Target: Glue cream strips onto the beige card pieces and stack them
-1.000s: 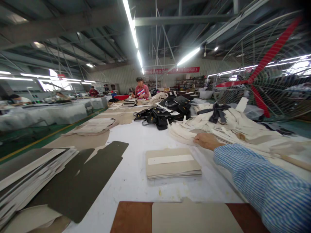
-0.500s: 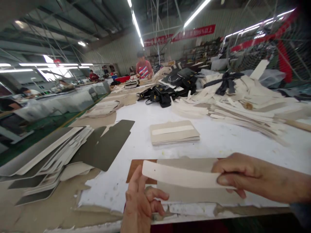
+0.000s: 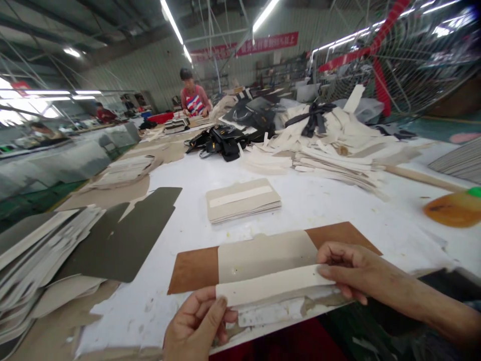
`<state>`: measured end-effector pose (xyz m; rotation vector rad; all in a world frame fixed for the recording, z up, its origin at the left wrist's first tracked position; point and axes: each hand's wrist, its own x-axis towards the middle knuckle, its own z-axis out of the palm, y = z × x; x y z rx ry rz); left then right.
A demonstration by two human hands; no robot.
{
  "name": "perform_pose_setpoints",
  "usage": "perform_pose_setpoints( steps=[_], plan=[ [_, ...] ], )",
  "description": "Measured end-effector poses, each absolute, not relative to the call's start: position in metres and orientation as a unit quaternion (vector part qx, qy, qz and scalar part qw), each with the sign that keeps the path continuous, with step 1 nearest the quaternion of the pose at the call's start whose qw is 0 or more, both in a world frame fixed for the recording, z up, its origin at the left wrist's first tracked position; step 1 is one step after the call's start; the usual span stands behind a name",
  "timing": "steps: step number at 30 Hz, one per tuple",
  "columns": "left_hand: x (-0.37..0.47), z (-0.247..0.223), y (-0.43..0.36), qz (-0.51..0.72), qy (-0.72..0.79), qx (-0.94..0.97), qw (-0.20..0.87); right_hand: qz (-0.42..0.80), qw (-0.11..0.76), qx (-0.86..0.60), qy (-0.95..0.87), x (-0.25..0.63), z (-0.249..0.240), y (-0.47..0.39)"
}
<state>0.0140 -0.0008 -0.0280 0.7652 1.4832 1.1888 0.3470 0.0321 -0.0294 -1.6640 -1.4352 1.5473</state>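
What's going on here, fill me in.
A person holds a pale strip between both hands: the left hand pinches one end, the right hand the other. Just beyond it, a beige piece lies flat on the white table, with brown material showing at both sides. Farther back sits a stack of beige pieces, topped by another pale strip, and a co-worker is beyond.

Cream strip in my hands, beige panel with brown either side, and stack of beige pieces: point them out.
Cream strip (image 3: 272, 288), head view: middle of its face.
Beige panel (image 3: 266, 255), head view: middle of its visible face.
Stack of beige pieces (image 3: 248, 203), head view: top piece, toward the near edge.
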Motion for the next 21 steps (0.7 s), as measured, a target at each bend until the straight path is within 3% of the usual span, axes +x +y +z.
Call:
perform_pose_setpoints(
  steps=[7, 21],
  plan=[
    [0.012, -0.026, 0.011, 0.416, 0.664, 0.411, 0.466, 0.428, 0.281, -0.638, -0.575, 0.342, -0.037, 0.053],
    [0.011, -0.016, 0.022, 0.348, 0.704, 0.485, 0.384, 0.382, 0.265, -0.678, -0.570, 0.339, -0.043, 0.060]
  ],
)
